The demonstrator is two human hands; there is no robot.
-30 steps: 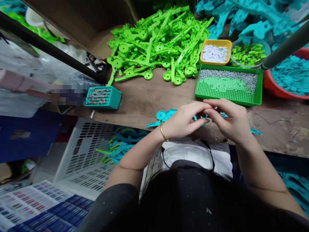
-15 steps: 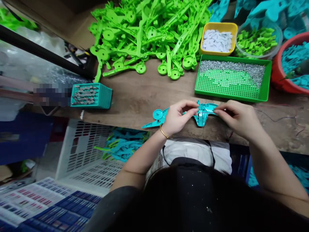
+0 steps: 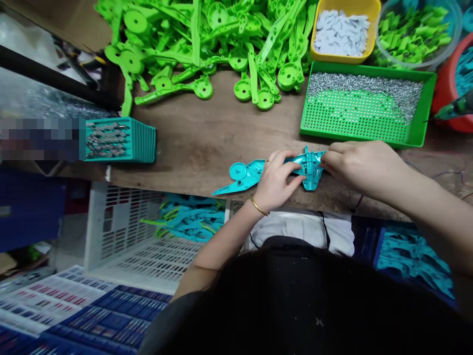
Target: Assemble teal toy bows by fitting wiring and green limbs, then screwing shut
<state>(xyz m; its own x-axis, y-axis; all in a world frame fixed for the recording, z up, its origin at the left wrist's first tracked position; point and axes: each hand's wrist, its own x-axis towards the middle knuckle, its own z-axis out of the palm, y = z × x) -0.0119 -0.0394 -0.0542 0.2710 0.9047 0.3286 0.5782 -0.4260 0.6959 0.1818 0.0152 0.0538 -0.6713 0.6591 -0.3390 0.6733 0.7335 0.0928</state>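
A long turquoise moulded plastic part [image 3: 246, 180] lies on the wooden bench in front of me, with a round disc and a pointed tip at its left end and a ribbed block near its middle. My left hand [image 3: 279, 180] lies across the part, its fingers bent over it and holding it against the bench. At the part's right end, the fingers of my right hand [image 3: 351, 160] are bent together and pressed down. The right palm faces down, so whatever those fingers hold is hidden.
Beyond my right hand is a green perforated tray [image 3: 364, 135] of small metal screws. Behind it stand a yellow tub [image 3: 345, 58] of white pieces and a clear bowl [image 3: 417, 64] of green clips. Green plastic parts [image 3: 203, 44] are heaped at the back. A teal box [image 3: 142, 143] stands left.
My right hand has turned palm down and closed in on the part's right end. My left fingers have spread further over the part. The camera view has shifted slightly.
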